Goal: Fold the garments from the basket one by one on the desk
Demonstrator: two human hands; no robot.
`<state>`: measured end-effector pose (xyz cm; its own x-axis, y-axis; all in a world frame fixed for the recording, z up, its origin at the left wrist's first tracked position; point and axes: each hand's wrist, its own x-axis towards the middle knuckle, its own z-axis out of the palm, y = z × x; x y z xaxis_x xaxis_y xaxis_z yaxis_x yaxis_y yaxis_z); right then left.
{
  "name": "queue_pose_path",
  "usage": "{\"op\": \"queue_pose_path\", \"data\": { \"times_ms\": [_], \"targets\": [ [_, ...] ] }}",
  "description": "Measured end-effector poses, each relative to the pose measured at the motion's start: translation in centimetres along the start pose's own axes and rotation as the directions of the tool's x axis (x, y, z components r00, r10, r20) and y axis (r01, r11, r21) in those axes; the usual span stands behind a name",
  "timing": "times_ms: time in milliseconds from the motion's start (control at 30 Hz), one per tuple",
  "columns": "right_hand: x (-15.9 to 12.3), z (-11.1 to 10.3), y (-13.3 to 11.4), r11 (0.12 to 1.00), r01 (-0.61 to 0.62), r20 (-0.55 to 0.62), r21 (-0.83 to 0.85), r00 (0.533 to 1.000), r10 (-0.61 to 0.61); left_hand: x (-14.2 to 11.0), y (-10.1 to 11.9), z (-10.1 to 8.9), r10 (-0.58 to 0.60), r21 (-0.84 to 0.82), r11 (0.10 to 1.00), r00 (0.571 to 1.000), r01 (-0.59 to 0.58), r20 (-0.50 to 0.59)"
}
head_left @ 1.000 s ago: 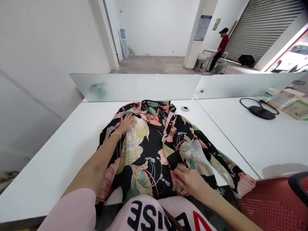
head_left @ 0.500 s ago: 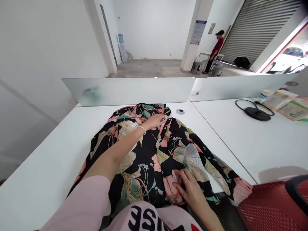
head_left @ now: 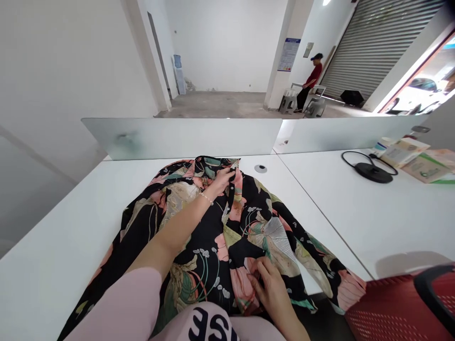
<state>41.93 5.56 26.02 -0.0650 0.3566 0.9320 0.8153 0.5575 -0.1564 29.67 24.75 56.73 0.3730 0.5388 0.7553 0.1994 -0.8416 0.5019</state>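
A black floral shirt (head_left: 209,237) with pink, green and cream flowers lies spread over the white table, collar at the far side. My left hand (head_left: 223,181) reaches up to the collar area and pinches the front edge near the top of the button strip. Lower down, my right hand (head_left: 269,284) holds the same front edge near the hem, thumb and fingertips on the pink part of the cloth. One sleeve stretches toward the lower right and hangs past the table edge. The other sleeve runs down the left, partly behind my left arm.
A frosted divider (head_left: 185,137) borders the far edge of the white table (head_left: 46,237). To the right are a black round device with a cable (head_left: 373,172) and several boxes (head_left: 423,161). A red chair (head_left: 387,308) stands at lower right. A person (head_left: 313,80) stands in the background.
My left hand has lifted the top of the front edge slightly, and the collar corner has shifted left. My right hand keeps its hold low on the cloth. The camera view has turned slightly.
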Motion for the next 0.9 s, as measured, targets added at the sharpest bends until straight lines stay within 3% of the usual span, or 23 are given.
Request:
{"op": "queue_pose_path", "data": {
  "times_ms": [100,233,333,400,433,500,567,633,700,733,800,900],
  "targets": [
    [0.6,-0.8,-0.2,0.998,-0.013,0.050,0.061,0.999,0.010,-3.4,-0.9,-3.2,-0.051,-0.154,0.986,0.998,0.057,0.044],
    [2.0,-4.4,0.6,0.978,-0.067,0.070,0.199,0.996,0.054,-7.8,-2.1,-8.0,-0.168,-0.161,0.966,0.966,0.200,0.195],
    [2.4,-8.6,2.3,0.972,-0.159,-0.063,0.172,0.983,0.172,-9.3,-2.1,-10.3,-0.244,-0.080,0.954,0.902,0.290,0.355],
    [2.1,-11.4,3.2,0.959,-0.226,-0.178,0.172,0.950,0.256,-9.1,-1.9,-10.9,-0.272,0.004,0.953,0.854,0.301,0.444],
    [1.8,-12.5,3.2,0.949,-0.248,-0.206,0.193,0.936,0.287,-8.6,-1.8,-10.8,-0.267,0.069,0.962,0.861,0.264,0.433],
    [1.2,-14.0,2.4,0.933,-0.242,-0.139,0.267,0.948,0.286,-7.1,-1.4,-10.2,-0.211,0.237,0.961,0.930,0.141,0.300],
    [0.9,-14.1,0.6,0.920,-0.209,0.103,0.333,0.977,0.184,-4.9,-0.9,-9.1,-0.105,0.380,0.923,0.988,0.055,0.113],
    [1.2,-13.2,-1.3,0.912,-0.200,0.387,0.357,0.921,0.050,-2.6,-0.4,-7.8,-0.043,0.423,0.905,0.999,0.042,-0.007],
    [2.3,-12.3,-2.2,0.916,-0.208,0.522,0.342,0.853,-0.001,-0.4,-0.1,-6.5,-0.019,0.426,0.904,0.997,0.047,-0.070],
    [3.1,-12.0,-2.0,0.923,-0.205,0.516,0.325,0.857,0.008,0.5,0.0,-5.8,-0.012,0.427,0.903,0.995,0.053,-0.099],
    [5.1,-12.1,-0.3,0.942,-0.186,0.401,0.279,0.914,0.061,1.8,-0.2,-4.7,-0.015,0.416,0.906,0.989,0.076,-0.146],
    [8.6,-13.4,4.6,0.963,-0.202,0.182,0.181,0.969,0.169,2.5,-0.7,-3.6,-0.062,0.351,0.929,0.983,0.120,-0.173]
  ]
}}
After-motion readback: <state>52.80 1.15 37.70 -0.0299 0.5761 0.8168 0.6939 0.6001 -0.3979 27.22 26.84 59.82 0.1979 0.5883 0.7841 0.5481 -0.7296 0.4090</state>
